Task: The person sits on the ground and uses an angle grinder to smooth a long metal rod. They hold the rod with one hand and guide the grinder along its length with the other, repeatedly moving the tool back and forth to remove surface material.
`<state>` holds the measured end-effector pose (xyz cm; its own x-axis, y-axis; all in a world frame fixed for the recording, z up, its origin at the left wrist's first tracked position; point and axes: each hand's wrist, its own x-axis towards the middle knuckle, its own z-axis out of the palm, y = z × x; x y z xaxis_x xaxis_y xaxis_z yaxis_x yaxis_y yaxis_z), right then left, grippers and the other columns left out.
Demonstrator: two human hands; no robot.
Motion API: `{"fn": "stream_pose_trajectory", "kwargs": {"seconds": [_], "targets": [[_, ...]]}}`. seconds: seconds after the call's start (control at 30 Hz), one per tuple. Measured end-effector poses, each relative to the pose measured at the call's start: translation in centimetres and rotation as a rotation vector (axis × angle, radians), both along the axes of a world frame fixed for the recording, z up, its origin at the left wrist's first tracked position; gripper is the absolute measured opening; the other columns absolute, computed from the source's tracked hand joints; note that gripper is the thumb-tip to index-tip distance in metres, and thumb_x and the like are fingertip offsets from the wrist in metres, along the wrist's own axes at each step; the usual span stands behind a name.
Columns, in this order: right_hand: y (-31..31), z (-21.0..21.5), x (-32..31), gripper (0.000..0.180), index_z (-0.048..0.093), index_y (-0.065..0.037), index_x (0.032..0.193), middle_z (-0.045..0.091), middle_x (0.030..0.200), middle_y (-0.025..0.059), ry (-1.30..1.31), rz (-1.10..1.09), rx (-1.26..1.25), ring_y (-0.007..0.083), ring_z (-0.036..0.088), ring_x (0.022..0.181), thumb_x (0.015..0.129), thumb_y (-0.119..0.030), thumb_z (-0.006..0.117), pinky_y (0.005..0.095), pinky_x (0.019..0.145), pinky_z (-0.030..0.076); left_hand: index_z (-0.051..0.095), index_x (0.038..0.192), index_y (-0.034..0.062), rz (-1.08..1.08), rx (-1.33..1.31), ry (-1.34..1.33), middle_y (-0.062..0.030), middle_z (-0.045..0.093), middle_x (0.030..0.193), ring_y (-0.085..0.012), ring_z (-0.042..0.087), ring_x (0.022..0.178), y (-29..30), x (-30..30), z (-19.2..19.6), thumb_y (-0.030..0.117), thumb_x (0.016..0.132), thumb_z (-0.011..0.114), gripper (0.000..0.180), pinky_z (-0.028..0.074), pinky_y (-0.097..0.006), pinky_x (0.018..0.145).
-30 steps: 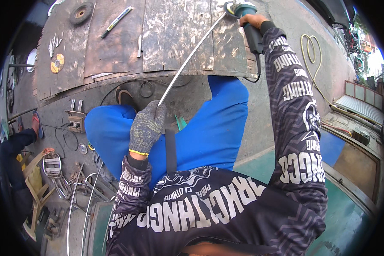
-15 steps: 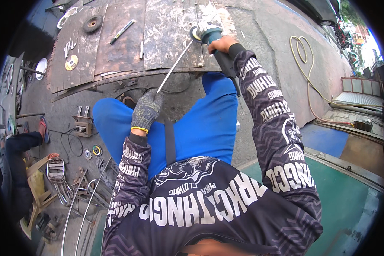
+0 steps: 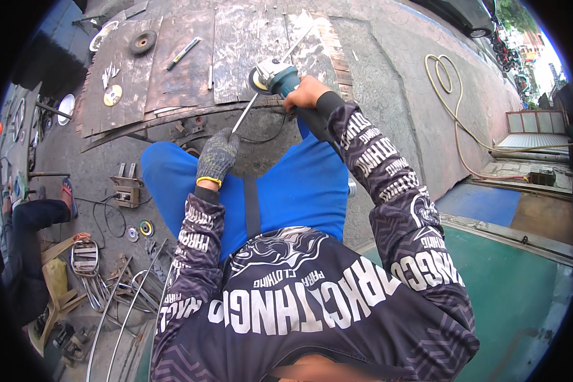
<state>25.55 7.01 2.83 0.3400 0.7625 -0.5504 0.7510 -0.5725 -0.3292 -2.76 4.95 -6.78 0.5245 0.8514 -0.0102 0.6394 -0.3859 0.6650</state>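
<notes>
Angle grinder [image 3: 285,77], held over the near edge of the plywood surface [image 3: 248,51], has its disc [image 3: 258,83] at a thin metal rod [image 3: 245,113]; whether they touch, or the disc is spinning, I cannot tell. The bare right hand [image 3: 307,94] is wrapped around the grinder's body. The gloved left hand [image 3: 218,156] pinches the rod's near end, fingers closed, above the lap.

If the disc caught the rod, the thin metal could twist or jerk, since only one hand appears to steady it. A slip toward the body could reach the gloved fingers or the blue trousers [image 3: 299,191]. The unprotected right hand would be exposed to sparks.

A marker [image 3: 184,53], a short metal strip [image 3: 210,77], a dark wheel [image 3: 142,42] and a yellow disc [image 3: 113,95] lie farther left, apart from the rod. A dark cable [image 3: 267,138] loops below the edge, where a foot might snag it. Bent metal tubes [image 3: 118,312] and another person's leg [image 3: 35,223] are at left.
</notes>
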Motion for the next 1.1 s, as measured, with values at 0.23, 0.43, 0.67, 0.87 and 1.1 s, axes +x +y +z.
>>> {"fn": "stream_pose_trajectory", "kwargs": {"seconds": [0.23, 0.43, 0.67, 0.87, 1.1], "targets": [[-0.8, 1.0, -1.7, 0.062, 0.07, 0.01, 0.102, 0.072, 0.103, 0.0221, 0.019, 0.024, -0.029, 0.0322, 0.072, 0.095, 0.056, -0.027, 0.087, 0.0373, 0.08, 0.057, 0.065, 0.112, -0.0027, 0.065, -0.14, 0.01, -0.0282, 0.066, 0.108, -0.0456, 0.061, 0.104, 0.3, 0.3, 0.4, 0.033, 0.097, 0.052, 0.041, 0.048, -0.05, 0.091], [-1.6, 0.8, -2.9, 0.055, 0.072, 0.009, 0.098, 0.073, 0.098, 0.0221, -0.012, 0.011, -0.017, 0.0317, 0.073, 0.092, 0.057, -0.025, 0.086, 0.0368, 0.078, 0.058, 0.067, 0.11, -0.0004, 0.104, -0.13, 0.029, -0.0282, 0.067, 0.104, -0.0464, 0.062, 0.102, 0.0, 0.6, 1.3, 0.032, 0.097, 0.052, 0.038, 0.048, -0.053, 0.09], [-1.3, 1.0, -1.9, 0.056, 0.072, 0.009, 0.098, 0.073, 0.101, 0.023, 0.01, 0.027, -0.019, 0.0312, 0.073, 0.093, 0.057, -0.026, 0.086, 0.0368, 0.079, 0.058, 0.066, 0.113, 0.0, 0.117, -0.149, 0.074, -0.0277, 0.067, 0.107, -0.0453, 0.062, 0.104, -0.1, 0.4, 1.6, 0.034, 0.097, 0.052, 0.04, 0.049, -0.051, 0.09], [-0.5, 1.1, 0.4, 0.069, 0.067, 0.013, 0.104, 0.071, 0.101, 0.0251, 0.002, 0.01, -0.024, 0.0331, 0.071, 0.092, 0.055, -0.031, 0.086, 0.037, 0.079, 0.056, 0.065, 0.119, -0.0011, 0.096, -0.154, 0.085, -0.0273, 0.066, 0.113, -0.0436, 0.062, 0.109, -0.2, 0.5, 1.9, 0.036, 0.097, 0.052, 0.045, 0.048, -0.048, 0.094], [0.7, 0.1, 2.3, 0.06, 0.073, 0.006, 0.103, 0.072, 0.107, 0.0219, -0.096, 0.01, -0.044, 0.0336, 0.071, 0.098, 0.06, -0.033, 0.085, 0.0373, 0.083, 0.056, 0.065, 0.121, -0.0011, 0.104, -0.172, 0.057, -0.0277, 0.066, 0.113, -0.0438, 0.062, 0.109, -0.5, 0.3, 1.9, 0.037, 0.097, 0.052, 0.046, 0.048, -0.047, 0.094]]}}
